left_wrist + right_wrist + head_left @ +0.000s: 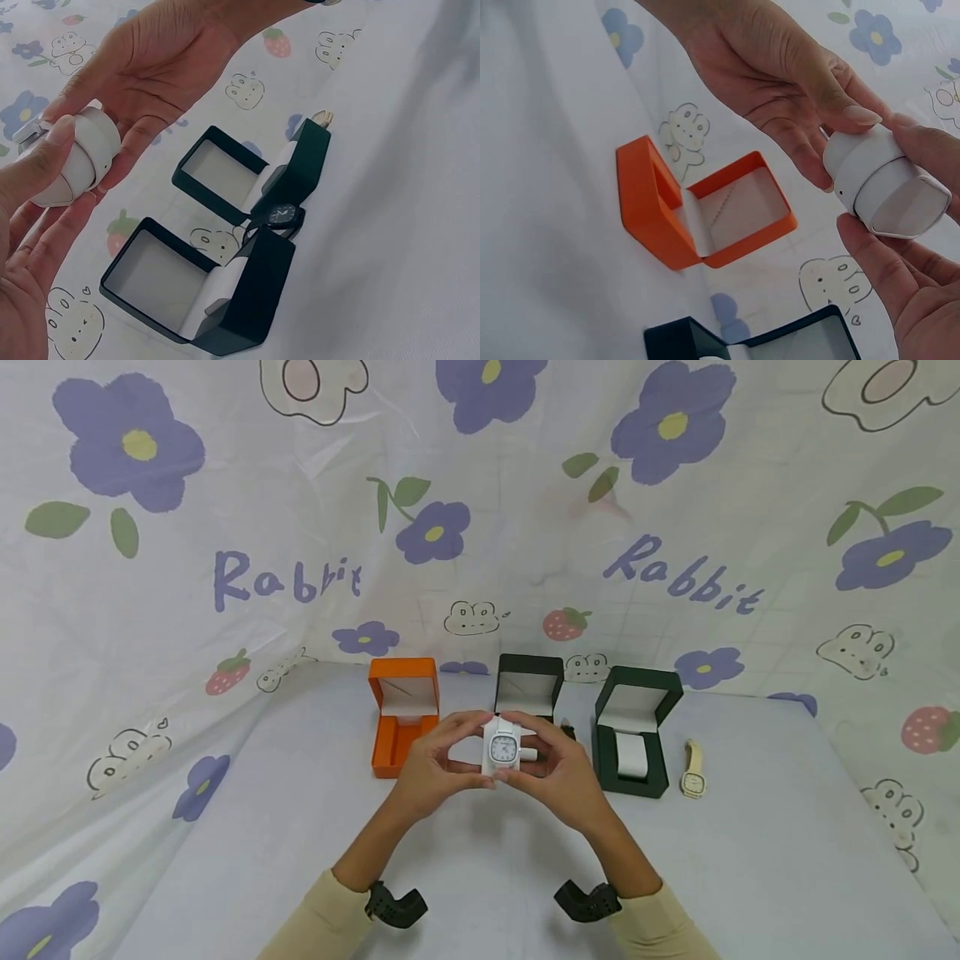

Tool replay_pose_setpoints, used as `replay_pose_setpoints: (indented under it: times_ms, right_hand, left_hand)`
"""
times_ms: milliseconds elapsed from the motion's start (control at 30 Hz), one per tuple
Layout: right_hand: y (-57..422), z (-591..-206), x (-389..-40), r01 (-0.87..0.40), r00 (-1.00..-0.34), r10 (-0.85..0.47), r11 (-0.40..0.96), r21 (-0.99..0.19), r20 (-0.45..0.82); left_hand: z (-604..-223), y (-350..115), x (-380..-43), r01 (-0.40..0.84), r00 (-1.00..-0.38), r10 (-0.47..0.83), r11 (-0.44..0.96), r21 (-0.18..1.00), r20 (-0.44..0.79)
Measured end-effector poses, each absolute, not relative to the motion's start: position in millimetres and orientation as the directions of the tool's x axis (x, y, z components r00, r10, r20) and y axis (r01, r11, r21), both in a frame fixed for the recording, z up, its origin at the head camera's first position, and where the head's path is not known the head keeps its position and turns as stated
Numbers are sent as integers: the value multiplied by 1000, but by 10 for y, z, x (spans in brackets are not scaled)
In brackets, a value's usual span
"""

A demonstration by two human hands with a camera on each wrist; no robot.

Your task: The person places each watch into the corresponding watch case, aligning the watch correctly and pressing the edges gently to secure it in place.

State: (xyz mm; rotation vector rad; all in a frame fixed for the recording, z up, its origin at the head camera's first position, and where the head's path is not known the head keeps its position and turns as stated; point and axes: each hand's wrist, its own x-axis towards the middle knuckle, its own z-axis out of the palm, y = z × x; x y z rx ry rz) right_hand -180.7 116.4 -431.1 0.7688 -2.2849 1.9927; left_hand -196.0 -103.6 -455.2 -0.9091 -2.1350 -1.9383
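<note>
Up in front of me, both hands hold a white wristwatch (503, 747) wrapped around a white watch cushion (877, 180). Its square dial faces me in the head view. My left hand (438, 768) grips it from the left, thumb below and fingers above. From the right, my right hand (558, 768) grips it the same way. In the left wrist view the white strap (96, 146) circles the cushion between the fingertips. Behind my hands stands an open orange watch box (386, 747) with no cushion showing in its base.
An open dark green box (528, 662) stands behind my right hand, partly hidden. Another green box (645, 787) with a white cushion is farther right. A black watch (283, 216) lies between them, and a gold watch (693, 781) lies at the right. A patterned cloth (480, 568) hangs behind.
</note>
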Motion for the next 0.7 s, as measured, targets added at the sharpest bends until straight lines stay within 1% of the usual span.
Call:
replay_pose_setpoints:
  times_ms: [133,333,433,567,700]
  right_hand:
    - [1154,-4320,-1821,-366,-877,-370,104,-925,305]
    - [1128,-4349,-1842,-423,-856,-419,227,-877,304]
    - [1105,-4359,-1856,-444,-847,-427,237,-864,317]
    - [1060,-4373,-1878,-442,-851,-420,249,-862,315]
    - [996,-4290,-1850,-451,-848,-424,262,-853,318]
  left_hand:
    - [-4574,-1076,-1980,479,-822,354,6,878,446]
    - [-4627,-1164,-1995,440,-842,353,11,898,408]
    - [-4640,-1212,-1996,431,-851,342,25,902,397]
    - [-4638,-1272,-1999,415,-864,333,45,909,378]
    - [-4660,-1346,-2017,402,-866,349,60,914,358]
